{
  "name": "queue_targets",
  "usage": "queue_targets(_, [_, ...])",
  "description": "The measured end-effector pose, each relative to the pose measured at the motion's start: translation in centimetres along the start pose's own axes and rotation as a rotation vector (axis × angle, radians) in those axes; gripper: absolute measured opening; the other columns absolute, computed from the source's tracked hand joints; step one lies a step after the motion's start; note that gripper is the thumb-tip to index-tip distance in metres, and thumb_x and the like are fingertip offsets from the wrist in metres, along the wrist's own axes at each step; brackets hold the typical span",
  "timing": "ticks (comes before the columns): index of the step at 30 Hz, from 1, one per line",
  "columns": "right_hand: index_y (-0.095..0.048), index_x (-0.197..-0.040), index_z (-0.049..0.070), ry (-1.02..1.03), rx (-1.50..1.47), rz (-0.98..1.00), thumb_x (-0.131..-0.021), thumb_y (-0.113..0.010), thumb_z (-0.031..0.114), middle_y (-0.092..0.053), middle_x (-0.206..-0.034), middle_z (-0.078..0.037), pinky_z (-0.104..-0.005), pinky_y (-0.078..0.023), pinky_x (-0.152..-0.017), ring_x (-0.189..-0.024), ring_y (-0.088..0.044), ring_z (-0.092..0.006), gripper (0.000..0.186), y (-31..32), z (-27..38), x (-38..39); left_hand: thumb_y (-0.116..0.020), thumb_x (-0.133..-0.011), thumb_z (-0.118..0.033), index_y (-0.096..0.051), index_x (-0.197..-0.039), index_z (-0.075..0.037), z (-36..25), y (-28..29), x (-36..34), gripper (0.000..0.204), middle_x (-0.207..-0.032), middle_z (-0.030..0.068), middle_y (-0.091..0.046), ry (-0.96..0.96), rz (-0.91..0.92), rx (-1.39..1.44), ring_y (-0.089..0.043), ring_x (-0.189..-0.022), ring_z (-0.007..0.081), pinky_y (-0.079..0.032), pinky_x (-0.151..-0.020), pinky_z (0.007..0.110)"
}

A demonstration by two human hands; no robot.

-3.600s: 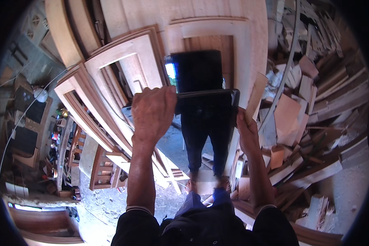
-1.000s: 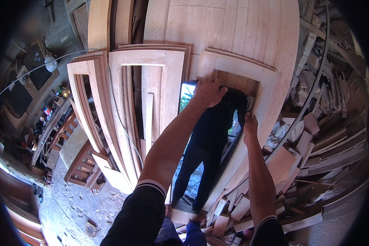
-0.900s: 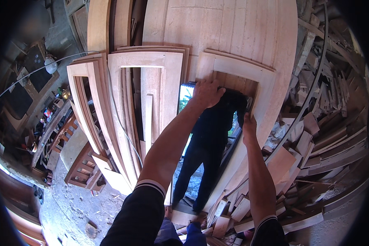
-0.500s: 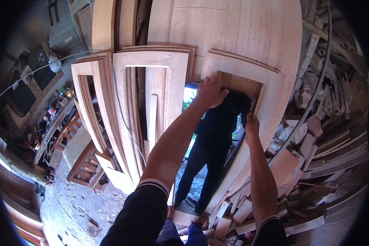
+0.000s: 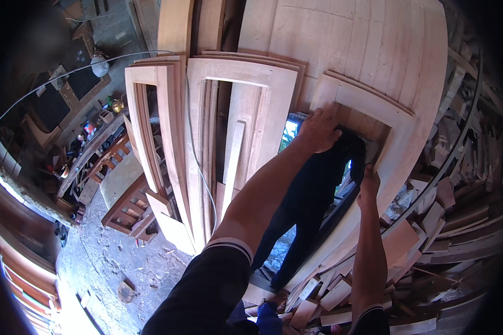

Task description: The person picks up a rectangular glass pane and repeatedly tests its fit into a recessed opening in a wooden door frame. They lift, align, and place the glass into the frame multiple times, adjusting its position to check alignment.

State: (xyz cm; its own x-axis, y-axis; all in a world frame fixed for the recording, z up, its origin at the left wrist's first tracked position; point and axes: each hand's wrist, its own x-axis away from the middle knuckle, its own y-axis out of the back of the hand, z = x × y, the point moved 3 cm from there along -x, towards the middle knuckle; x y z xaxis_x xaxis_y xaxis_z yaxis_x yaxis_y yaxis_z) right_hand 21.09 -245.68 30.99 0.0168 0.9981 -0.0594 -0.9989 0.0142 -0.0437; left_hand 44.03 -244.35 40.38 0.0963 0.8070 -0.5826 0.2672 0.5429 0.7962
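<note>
A dark reflective panel point(image 5: 299, 204) stands tilted before a leaning wooden door frame point(image 5: 399, 128). The left hand point(image 5: 319, 132) is bent over its top edge; the right hand point(image 5: 369, 185) grips its right edge. A second wooden frame point(image 5: 288, 84) lies close along the left edge. Wood offcuts point(image 5: 458, 245) crowd the right; concrete floor point(image 5: 162, 273) spreads lower left.
</note>
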Motion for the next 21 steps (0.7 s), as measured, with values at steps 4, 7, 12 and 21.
queue_targets(4, [-0.048,-0.135,-0.007,-0.026,0.003,-0.005,-0.104,-0.047,0.034,-0.057,-0.129,-0.019,-0.0386,-0.04,-0.103,-0.116,-0.055,-0.0285,0.051,0.9,-0.8,-0.7,-0.055,-0.093,-0.042,-0.066,-0.118,-0.01,-0.3,-0.1,-0.2,0.043,-0.144,0.0223,-0.041,0.01,0.079,0.046,-0.043,-0.13,0.0393,-0.035,-0.11,0.05])
queue_targets(7, [-0.046,-0.137,-0.007,-0.071,-0.001,-0.023,-0.104,-0.047,0.034,-0.056,-0.131,-0.02,-0.0391,-0.039,-0.105,-0.119,-0.054,-0.0297,0.053,0.7,-0.1,-0.1,-0.056,-0.092,-0.042,-0.065,-0.12,-0.01,-0.6,-0.1,-0.2,0.043,-0.142,0.0214,-0.044,0.028,0.103,0.062,-0.043,-0.13,0.0391,-0.034,-0.111,0.049])
queue_targets(12, [-0.043,-0.139,-0.007,-0.046,0.043,-0.045,-0.104,-0.047,0.034,-0.054,-0.134,-0.022,-0.0402,-0.038,-0.107,-0.122,-0.053,-0.0315,0.055,1.0,-0.8,-1.2,-0.059,-0.091,-0.038,-0.059,-0.128,-0.013,-0.9,-0.1,0.4,0.045,-0.125,0.0205,-0.053,-0.04,-0.065,0.042,-0.047,-0.123,0.0406,-0.034,-0.11,0.051])
queue_targets(21, [-0.049,-0.137,-0.005,0.489,0.297,0.233,-0.102,-0.042,0.031,-0.051,-0.137,-0.017,-0.0404,-0.034,-0.11,-0.125,-0.048,-0.0271,0.05,12.7,-13.3,-15.3,-0.062,-0.087,-0.03,-0.047,-0.136,-0.002,-5.6,0.8,17.6,0.058,-0.14,0.0223,-0.044,0.121,0.005,0.418,-0.037,-0.134,0.0385,-0.027,-0.113,0.055])
